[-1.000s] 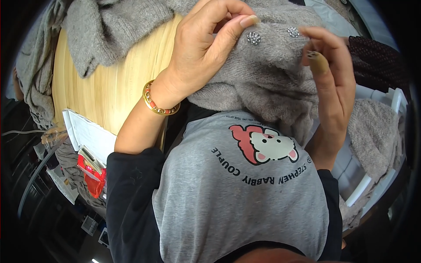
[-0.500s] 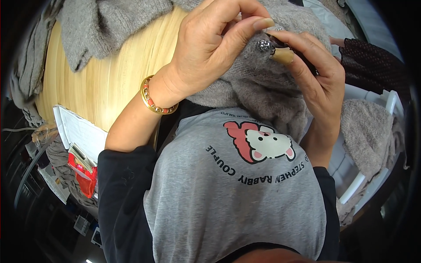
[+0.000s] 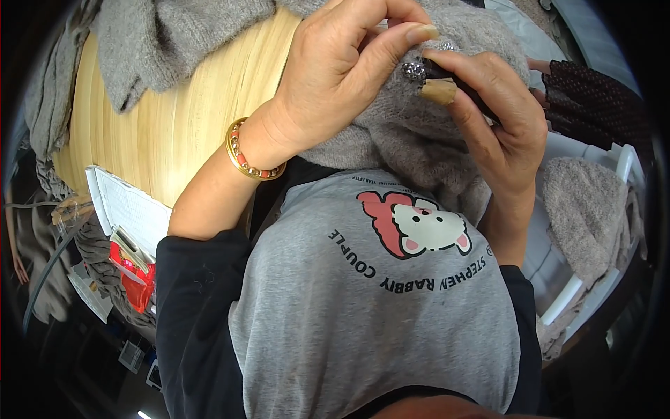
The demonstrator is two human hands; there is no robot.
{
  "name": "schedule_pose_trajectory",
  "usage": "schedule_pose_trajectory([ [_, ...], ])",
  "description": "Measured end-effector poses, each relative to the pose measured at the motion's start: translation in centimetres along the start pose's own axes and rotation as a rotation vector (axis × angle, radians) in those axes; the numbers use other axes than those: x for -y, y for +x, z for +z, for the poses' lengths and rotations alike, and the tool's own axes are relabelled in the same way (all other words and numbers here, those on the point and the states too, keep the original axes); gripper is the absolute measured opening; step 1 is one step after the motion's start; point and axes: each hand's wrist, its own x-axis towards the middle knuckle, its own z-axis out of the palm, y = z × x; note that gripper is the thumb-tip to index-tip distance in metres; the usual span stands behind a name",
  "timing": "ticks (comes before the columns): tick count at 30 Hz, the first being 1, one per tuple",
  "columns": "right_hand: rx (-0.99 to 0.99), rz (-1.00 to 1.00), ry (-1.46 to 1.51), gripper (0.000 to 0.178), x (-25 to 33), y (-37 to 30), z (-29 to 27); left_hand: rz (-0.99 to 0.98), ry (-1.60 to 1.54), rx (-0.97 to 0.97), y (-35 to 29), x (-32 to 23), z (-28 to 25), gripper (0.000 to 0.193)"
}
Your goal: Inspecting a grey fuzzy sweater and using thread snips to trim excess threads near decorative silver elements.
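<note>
A fuzzy grey knit garment is bunched in front of my chest, at the table's edge. Two dark, glittery beaded buttons show on it; one beaded button sits between my hands. My left hand is above it, thumb and forefinger pinched together; what they hold is too fine to make out. My right hand grips the garment near the buttons, its fingers curled round something dark and partly hidden. A tan wrap covers the tip of my right thumb.
More grey knitwear lies on the pale wooden table. A white bin with knitwear stands at right. An open notebook and red packet are at left. Other people's hands show at the far left and upper right.
My right hand has shifted slightly left with the beaded button, and the buttons show more clearly. My left hand keeps its pinch. Another person's arm has come into view at far left.
</note>
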Motion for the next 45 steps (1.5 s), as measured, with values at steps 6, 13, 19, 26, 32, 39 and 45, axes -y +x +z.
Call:
schedule_pose_trajectory([
  [6, -0.024, -0.064, -0.162, 0.031, 0.1, 0.0, 0.1, -0.06, -0.069, -0.027, 0.1, -0.2, 0.2, 0.006],
  [13, -0.036, -0.097, -0.259, 0.032, 0.1, 0.0, 0.2, -0.088, -0.031, 0.025, -0.4, -1.0, -0.1, 0.006],
  [19, -0.028, -0.145, -0.303, 0.034, -1.0, -0.2, 0.5, -0.786, 0.167, 0.0, 0.7, -4.3, 0.1, 0.006],
  [26, -0.06, 0.393, -0.137, 0.028, -1.8, -1.4, 0.2, -0.9, -0.131, -0.021, 0.6, -2.7, -0.1, 0.011],
  [32, -0.139, 0.276, 0.363, 0.015, -2.7, -4.3, -3.3, -0.636, -0.005, 0.317, 2.9, -0.9, -0.4, 0.023],
  [39, -0.095, 0.443, 0.22, 0.045, -2.3, -4.4, -3.1, -1.134, -0.336, 0.306, 4.8, -0.5, 1.1, 0.029],
  [45, -0.031, 0.324, 0.134, 0.065, -1.9, -3.9, -0.7, -1.111, -0.354, 0.22, 4.2, -0.4, 1.0, 0.026],
])
